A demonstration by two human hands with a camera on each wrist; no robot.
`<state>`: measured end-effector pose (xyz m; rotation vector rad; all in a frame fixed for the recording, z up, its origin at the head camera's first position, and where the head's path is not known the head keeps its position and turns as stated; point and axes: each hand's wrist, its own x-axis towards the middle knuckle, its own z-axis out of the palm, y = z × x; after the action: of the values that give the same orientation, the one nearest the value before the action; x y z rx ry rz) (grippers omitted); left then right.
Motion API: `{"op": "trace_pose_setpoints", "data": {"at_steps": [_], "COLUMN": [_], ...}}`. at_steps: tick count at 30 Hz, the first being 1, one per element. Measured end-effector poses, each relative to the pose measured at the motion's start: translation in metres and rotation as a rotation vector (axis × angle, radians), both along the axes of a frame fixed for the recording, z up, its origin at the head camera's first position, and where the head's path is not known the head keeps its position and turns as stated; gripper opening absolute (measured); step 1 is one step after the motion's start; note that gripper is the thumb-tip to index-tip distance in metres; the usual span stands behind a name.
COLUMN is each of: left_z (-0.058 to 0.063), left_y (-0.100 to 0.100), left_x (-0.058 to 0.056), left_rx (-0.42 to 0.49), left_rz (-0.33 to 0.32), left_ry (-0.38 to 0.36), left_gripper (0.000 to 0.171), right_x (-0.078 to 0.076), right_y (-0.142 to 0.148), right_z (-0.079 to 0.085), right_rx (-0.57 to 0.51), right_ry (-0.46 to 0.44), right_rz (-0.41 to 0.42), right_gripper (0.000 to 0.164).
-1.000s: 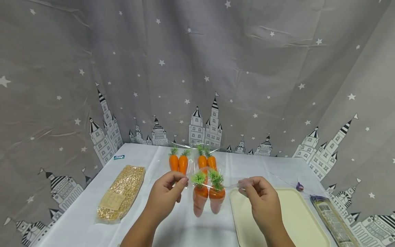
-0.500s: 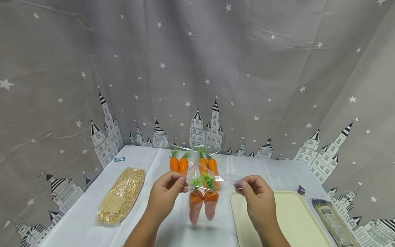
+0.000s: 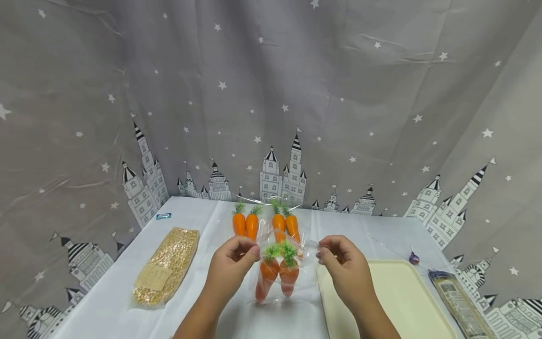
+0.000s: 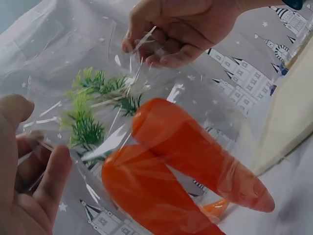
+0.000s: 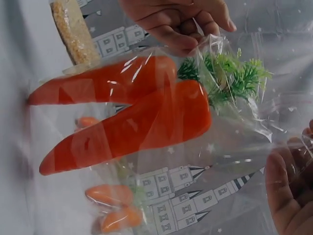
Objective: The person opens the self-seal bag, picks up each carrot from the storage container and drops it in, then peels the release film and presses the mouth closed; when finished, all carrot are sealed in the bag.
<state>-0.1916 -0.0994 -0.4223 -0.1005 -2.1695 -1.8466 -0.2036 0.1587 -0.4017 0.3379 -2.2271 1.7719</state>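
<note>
A clear plastic bag (image 3: 312,248) with two orange carrots (image 3: 289,278) inside hangs between my hands over the white table. Their green frilly tops (image 4: 88,115) point up toward the bag's mouth. My left hand (image 3: 230,266) pinches the left side of the mouth between thumb and fingers. On the opposite side, my right hand (image 3: 348,273) pinches the film the same way. In the right wrist view both carrots (image 5: 132,125) show through the film, tips downward in the bag. Behind the bag, more carrots (image 3: 251,227) in clear wrapping lie on the table in two pairs.
To the left lies a packet of yellow grains (image 3: 171,259) with a paper label. A small blue-green packet (image 3: 163,216) is near the back left corner. At right are a cream tray (image 3: 406,292), a small purple wrapped item (image 3: 414,258) and a long brownish packet (image 3: 459,301).
My right hand has come a little left, toward the left one, and the bag's mouth has narrowed. The bagged carrots have shifted slightly left. Both hands keep their grip.
</note>
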Motion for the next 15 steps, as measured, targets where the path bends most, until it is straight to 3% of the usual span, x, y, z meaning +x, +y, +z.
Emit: {"op": "trace_pose_setpoints", "data": {"at_steps": [9, 15], "left_z": [0.0041, 0.0056], "left_y": [0.0067, 0.009], "left_x": [-0.0011, -0.0007], "left_rx": [-0.097, -0.17], "left_rz": [0.078, 0.143], "left_ry": [0.096, 0.152], "left_gripper": [0.009, 0.014], "right_x": [-0.0007, -0.0006], "right_y": [-0.0054, -0.0044], "right_z": [0.0037, 0.0046], "right_rx": [-0.009, -0.093], "right_ry": [0.083, 0.078], "right_rz": [-0.046, -0.053], "right_gripper": [0.01, 0.009]}}
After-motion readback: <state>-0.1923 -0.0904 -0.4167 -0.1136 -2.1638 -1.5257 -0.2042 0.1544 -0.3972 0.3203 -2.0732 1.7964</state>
